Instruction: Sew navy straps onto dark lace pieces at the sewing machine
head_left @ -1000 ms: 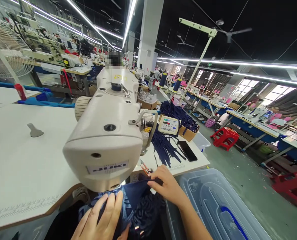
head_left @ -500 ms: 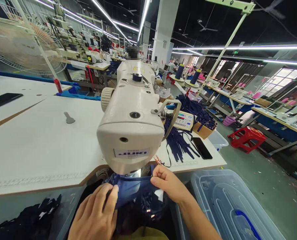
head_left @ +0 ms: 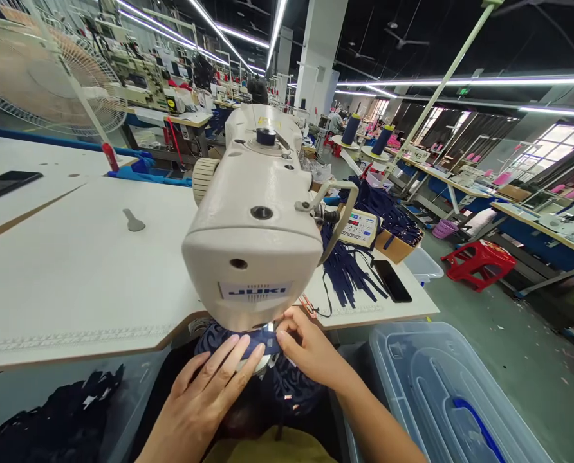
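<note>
A white sewing machine (head_left: 255, 244) stands end-on in front of me, and dark blue fabric (head_left: 270, 344) lies beneath its head. My left hand (head_left: 204, 392) rests flat on this fabric with the fingers stretched out and slightly apart. At the fabric's right edge, my right hand (head_left: 311, 354) pinches it between thumb and bent fingers, close below the machine head. The needle area is hidden by the head. More patterned dark fabric (head_left: 291, 386) hangs below, over my lap.
Navy strips (head_left: 349, 273), a control box (head_left: 359, 228) and a black phone (head_left: 392, 281) lie right of the machine. A clear lidded bin (head_left: 412, 386) stands at the lower right. Dark cloth (head_left: 60, 418) fills a bin at the lower left. A metal piece (head_left: 133, 220) lies on the white table (head_left: 89, 270).
The fabric has gone from held up and stretched between both hands to lying flat under the machine head. My left hand has flattened onto it; my right hand has moved slightly left and closer in.
</note>
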`<state>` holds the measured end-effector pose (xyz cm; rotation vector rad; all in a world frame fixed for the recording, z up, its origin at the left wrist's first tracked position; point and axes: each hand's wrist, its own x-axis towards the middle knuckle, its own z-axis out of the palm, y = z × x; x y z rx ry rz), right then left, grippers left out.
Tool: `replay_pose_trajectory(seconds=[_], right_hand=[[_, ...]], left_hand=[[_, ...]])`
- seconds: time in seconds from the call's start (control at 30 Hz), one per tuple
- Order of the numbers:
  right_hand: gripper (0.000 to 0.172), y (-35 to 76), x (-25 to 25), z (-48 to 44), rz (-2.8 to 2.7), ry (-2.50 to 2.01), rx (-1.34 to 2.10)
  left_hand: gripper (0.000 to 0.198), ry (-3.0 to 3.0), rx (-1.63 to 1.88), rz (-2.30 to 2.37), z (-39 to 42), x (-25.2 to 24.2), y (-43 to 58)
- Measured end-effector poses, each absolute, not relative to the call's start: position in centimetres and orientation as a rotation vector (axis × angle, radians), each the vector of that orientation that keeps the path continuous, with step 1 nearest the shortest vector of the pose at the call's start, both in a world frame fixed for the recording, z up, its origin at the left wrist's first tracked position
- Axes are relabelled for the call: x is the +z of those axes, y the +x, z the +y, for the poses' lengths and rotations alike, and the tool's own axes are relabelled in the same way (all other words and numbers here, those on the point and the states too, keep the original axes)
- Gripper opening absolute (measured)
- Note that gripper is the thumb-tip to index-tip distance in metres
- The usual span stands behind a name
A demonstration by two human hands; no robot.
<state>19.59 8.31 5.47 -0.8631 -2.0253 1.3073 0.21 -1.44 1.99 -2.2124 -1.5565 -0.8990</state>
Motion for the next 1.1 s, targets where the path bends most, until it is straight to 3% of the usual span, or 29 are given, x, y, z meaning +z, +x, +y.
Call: replay_pose_trajectory(seconds=[0.27, 0.57, 0.87, 1.1], right_hand=[[0.021, 19.1, 5.4, 8.9, -2.176, -0.841, 1.028], [0.021, 18.4, 5.4, 9.6, -2.260, -0.841, 0.978], [0.020, 17.7, 5.3, 9.8, -2.236, -0.835, 0.965], [0.021, 17.6, 5.2, 9.7, -2.219, -0.846, 0.957]], left_hand=[[0.043, -2.240, -0.985, -1.533, -1.1, 1.4, 0.4], [0.042, -2.113, -1.021, -1.628, -1.0, 0.7, 0.8], [0.050, -2.091, -0.769, -1.471, -0.8, 0.8, 0.0], [0.048, -2.085, -0.930, -1.643, -1.1, 1.3, 0.9]])
